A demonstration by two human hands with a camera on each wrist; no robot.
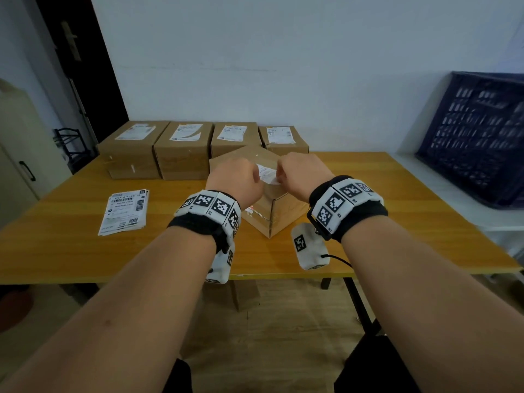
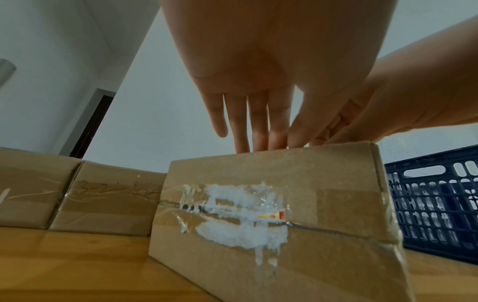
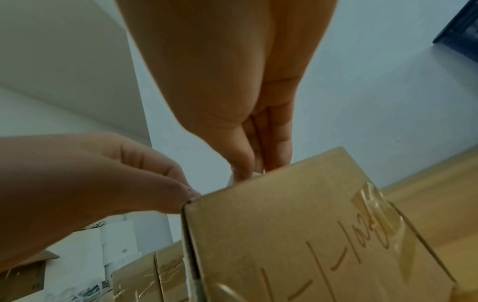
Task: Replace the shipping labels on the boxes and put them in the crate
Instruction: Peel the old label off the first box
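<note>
A brown cardboard box (image 1: 283, 211) (image 2: 258, 235) (image 3: 297, 235) stands cornerwise on the wooden table (image 1: 397, 222), just in front of me. A white shipping label (image 1: 268, 175) lies on its top, between my hands. My left hand (image 1: 235, 180) (image 2: 258, 139) reaches down with straight fingers, whose tips touch the box top at the label's left edge. My right hand (image 1: 299, 174) (image 3: 248, 163) pinches the label's right edge (image 3: 232, 179) between thumb and fingers. How much of the label is lifted is hidden by my hands.
A stack of fresh labels (image 1: 124, 212) lies on the table at the left. Several labelled boxes (image 1: 184, 148) form a row at the back. A dark blue crate (image 1: 476, 137) (image 2: 434, 204) leans against the wall on a white ledge at the right.
</note>
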